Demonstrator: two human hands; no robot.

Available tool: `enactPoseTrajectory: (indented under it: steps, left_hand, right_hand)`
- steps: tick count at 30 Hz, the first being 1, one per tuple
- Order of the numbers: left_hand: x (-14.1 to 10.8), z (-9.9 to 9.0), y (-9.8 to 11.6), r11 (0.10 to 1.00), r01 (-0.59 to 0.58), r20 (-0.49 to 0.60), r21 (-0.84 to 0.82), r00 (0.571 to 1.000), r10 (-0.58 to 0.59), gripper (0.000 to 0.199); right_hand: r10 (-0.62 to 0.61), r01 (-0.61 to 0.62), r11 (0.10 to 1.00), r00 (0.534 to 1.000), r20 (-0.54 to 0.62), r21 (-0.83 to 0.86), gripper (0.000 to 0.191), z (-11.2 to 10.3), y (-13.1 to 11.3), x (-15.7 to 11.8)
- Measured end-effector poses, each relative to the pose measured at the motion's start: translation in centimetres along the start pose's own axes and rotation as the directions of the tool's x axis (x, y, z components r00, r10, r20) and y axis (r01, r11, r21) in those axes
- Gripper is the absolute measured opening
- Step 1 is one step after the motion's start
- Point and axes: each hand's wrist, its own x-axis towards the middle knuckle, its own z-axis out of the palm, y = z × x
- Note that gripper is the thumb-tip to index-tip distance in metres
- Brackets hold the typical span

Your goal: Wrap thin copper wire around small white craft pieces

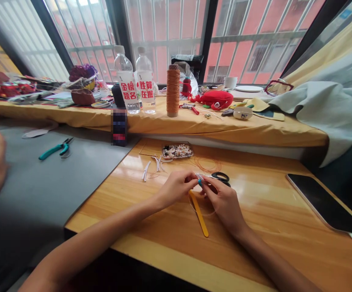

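You appear to be partway through some close fingertip work, with a small white piece at the meeting point of your hands, above the wooden table. Your right hand has thumb and finger pinched together on it, with hardly any gap. Your left hand brings its bent fingertips right up against it; whether they grip the piece or only steady it, you can't tell from here. A bit of teal shows at the fingertips, too small to identify. A thin cord hangs in a loop below your hands, and where it is fastened is hidden.

As for what is done, several white strips lie apart on the far left of the table, looking already cut. The black scissors are set down just beyond your right hand, so cutting seems finished or paused. The yellow stick lies out of use on the near side of your hands.

What looks left is the white piece itself, which doesn't read as complete. On the far side, the clear box is well filled with beads, and the other strips lie loose.
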Motion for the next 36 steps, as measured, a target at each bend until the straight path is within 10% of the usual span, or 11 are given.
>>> enactPoseTrajectory:
  steps: [17,30,36]
  left_hand:
    - [-0.2,0.0,0.1,0.991,-0.033,-0.018,-0.130,0.999,0.031,0.019]
    - [-0.1,1.0,-0.7,0.969,0.061,0.009,-0.239,0.998,-0.060,0.027]
    - [0.0,1.0,-0.9,0.968,0.100,-0.019,-0.232,0.994,-0.107,0.025]
  right_hand:
    - [0.103,-0.105,0.968,0.994,0.021,0.226,0.031,-0.2,0.0,0.1]
    - [-0.085,0.077,0.989,0.995,-0.056,-0.127,0.025,-0.3,0.2,-0.1]
    - [0.021,-0.021,0.991,1.000,-0.001,-0.135,0.022,-0.1,-0.3,0.0]
